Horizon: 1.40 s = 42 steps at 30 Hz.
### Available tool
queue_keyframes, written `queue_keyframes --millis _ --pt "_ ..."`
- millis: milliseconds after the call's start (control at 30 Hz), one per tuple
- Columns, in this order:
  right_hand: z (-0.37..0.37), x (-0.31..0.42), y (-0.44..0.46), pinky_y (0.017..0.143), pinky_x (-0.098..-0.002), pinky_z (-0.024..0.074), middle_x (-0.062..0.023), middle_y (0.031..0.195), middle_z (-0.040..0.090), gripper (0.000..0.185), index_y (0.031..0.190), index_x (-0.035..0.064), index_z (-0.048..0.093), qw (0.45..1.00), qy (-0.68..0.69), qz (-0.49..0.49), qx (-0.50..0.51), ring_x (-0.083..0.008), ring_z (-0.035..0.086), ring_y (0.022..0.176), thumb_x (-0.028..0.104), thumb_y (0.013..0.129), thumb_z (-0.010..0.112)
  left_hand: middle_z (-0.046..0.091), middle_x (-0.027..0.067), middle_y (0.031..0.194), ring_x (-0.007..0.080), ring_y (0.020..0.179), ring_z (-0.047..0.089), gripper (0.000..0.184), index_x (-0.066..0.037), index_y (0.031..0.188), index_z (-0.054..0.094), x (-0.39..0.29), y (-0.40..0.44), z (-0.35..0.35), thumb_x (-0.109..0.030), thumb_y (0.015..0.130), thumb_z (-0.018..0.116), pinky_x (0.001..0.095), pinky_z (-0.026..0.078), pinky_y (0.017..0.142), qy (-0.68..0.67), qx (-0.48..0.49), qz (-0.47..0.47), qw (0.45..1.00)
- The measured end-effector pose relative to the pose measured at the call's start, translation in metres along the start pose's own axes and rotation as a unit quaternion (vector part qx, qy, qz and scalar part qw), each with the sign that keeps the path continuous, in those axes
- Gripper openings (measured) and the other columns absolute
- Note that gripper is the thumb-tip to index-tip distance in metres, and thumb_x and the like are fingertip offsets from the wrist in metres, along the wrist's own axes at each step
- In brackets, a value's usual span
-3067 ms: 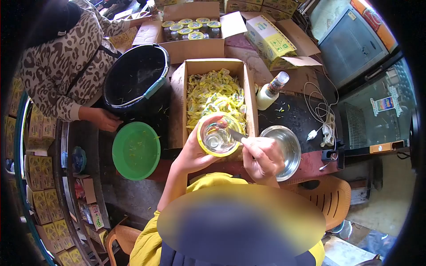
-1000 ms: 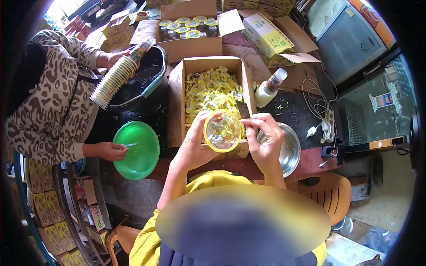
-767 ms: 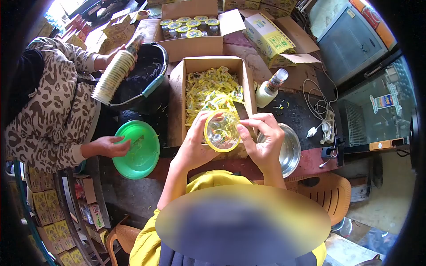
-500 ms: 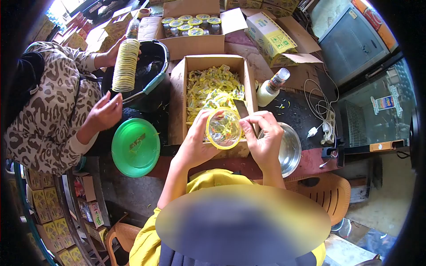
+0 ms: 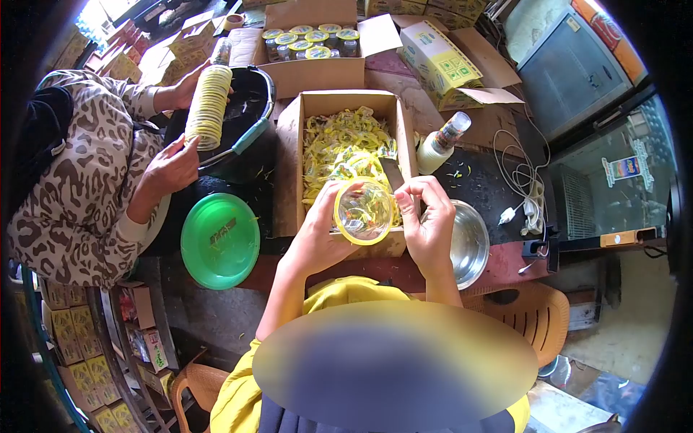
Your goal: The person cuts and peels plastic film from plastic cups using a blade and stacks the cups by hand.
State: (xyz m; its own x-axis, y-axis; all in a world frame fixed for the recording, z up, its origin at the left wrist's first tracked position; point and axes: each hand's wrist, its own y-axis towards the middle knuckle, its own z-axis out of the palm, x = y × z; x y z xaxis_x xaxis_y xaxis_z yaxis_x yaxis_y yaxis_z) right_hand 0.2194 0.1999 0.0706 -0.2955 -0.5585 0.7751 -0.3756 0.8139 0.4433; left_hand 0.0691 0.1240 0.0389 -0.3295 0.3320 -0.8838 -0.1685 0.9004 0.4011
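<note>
Cup (image 5: 364,211), clear and yellow-rimmed, is at the near edge of the carton (image 5: 289,162), gripped by your left hand (image 5: 322,225); your right hand (image 5: 429,215) pinches a dark blade (image 5: 392,173) beside the rim. You seem partway through this one, its rim looking whole; you can't tell how many are left. You have one cup, one blade, two nested stacks (image 5: 437,150) either side of the carton, roughly eight lidded containers (image 5: 317,53) beyond it, and uncountable yellow pieces (image 5: 345,141) inside.
</note>
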Motion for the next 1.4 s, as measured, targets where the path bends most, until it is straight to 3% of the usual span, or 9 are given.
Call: queue_keyframes --millis 233,300,367,600,767,933,1167,1400 --pt "-0.003 0.001 -0.005 0.071 -0.0317 0.0414 -0.0087 0.078 0.058 0.009 0.078 0.0041 0.062 0.998 -0.029 -0.032 -0.034 -0.0234 0.055 0.076 0.012 0.074 0.064 0.050 0.0122 0.104 0.0248 0.094 0.055 0.067 -0.004 0.114 0.032 0.011 -0.001 0.000 -0.010 0.063 0.076 0.0332 0.043 0.083 0.033 -0.029 -0.028 0.999" --pt "-0.003 0.005 -0.008 0.072 -0.0324 0.0404 -0.0071 0.080 0.058 0.015 0.082 0.0059 0.064 0.997 -0.044 -0.048 -0.035 -0.0215 0.055 0.077 0.014 0.069 0.068 0.050 0.0118 0.102 0.0226 0.093 0.055 0.072 -0.005 0.115 0.026 0.016 -0.003 0.005 -0.010 0.063 0.076 0.0323 0.044 0.081 -0.016 -0.056 -0.051 0.997" --pt "-0.004 0.008 -0.010 0.073 -0.0324 0.0394 -0.0057 0.081 0.059 0.019 0.083 0.0067 0.064 0.990 -0.074 -0.112 -0.040 -0.0202 0.055 0.077 0.015 0.067 0.069 0.047 0.0114 0.099 0.0186 0.091 0.055 0.078 -0.005 0.117 0.021 0.020 -0.004 0.007 -0.011 0.064 0.077 0.0304 0.046 0.078 -0.033 -0.067 -0.080 0.994" --pt "0.006 0.007 -0.014 0.080 -0.0343 0.0320 0.0027 0.082 0.059 0.025 0.080 0.0125 0.066 0.949 -0.185 -0.252 -0.034 -0.0142 0.055 0.080 0.020 0.058 0.075 0.044 0.0127 0.100 0.0220 0.092 0.052 0.075 -0.002 0.116 0.020 0.022 -0.003 0.008 -0.012 0.066 0.074 0.0322 0.043 0.081 0.072 -0.066 -0.094 0.991" --pt "0.012 0.004 -0.011 0.083 -0.0377 0.0318 0.0051 0.085 0.062 0.011 0.073 0.0127 0.065 0.943 -0.224 -0.244 -0.023 -0.0116 0.055 0.085 0.019 0.066 0.070 0.043 0.0138 0.102 0.0228 0.093 0.052 0.070 -0.003 0.116 0.020 0.021 -0.003 0.007 -0.010 0.068 0.071 0.0326 0.042 0.082 0.058 -0.064 -0.105 0.991" --pt "0.016 0.000 -0.010 0.083 -0.0383 0.0315 0.0059 0.084 0.062 0.009 0.070 0.0143 0.064 0.939 -0.223 -0.259 -0.034 -0.0113 0.055 0.085 0.017 0.064 0.071 0.044 0.0139 0.103 0.0223 0.093 0.052 0.071 -0.003 0.117 0.019 0.016 -0.003 0.006 -0.011 0.069 0.071 0.0325 0.043 0.082 0.042 -0.059 -0.133 0.988" --pt "0.012 -0.004 -0.009 0.086 -0.0384 0.0286 0.0070 0.081 0.061 0.010 0.070 0.0161 0.063 0.941 -0.203 -0.271 0.006 -0.0119 0.055 0.083 0.016 0.063 0.070 0.045 0.0210 0.104 0.0326 0.103 0.050 0.069 -0.003 0.115 0.020 0.019 -0.010 0.008 -0.016 0.070 0.070 0.0368 0.041 0.086 0.085 -0.064 -0.139 0.985" --pt "0.008 -0.009 -0.004 0.090 -0.0389 0.0261 0.0038 0.076 0.060 0.010 0.069 0.0130 0.062 0.944 -0.188 -0.269 0.035 -0.0144 0.057 0.079 0.012 0.064 0.071 0.041 0.0164 0.101 0.0296 0.098 0.049 0.068 -0.004 0.115 0.018 0.025 -0.021 0.009 -0.012 0.071 0.070 0.0365 0.039 0.085 0.069 -0.085 -0.129 0.986"
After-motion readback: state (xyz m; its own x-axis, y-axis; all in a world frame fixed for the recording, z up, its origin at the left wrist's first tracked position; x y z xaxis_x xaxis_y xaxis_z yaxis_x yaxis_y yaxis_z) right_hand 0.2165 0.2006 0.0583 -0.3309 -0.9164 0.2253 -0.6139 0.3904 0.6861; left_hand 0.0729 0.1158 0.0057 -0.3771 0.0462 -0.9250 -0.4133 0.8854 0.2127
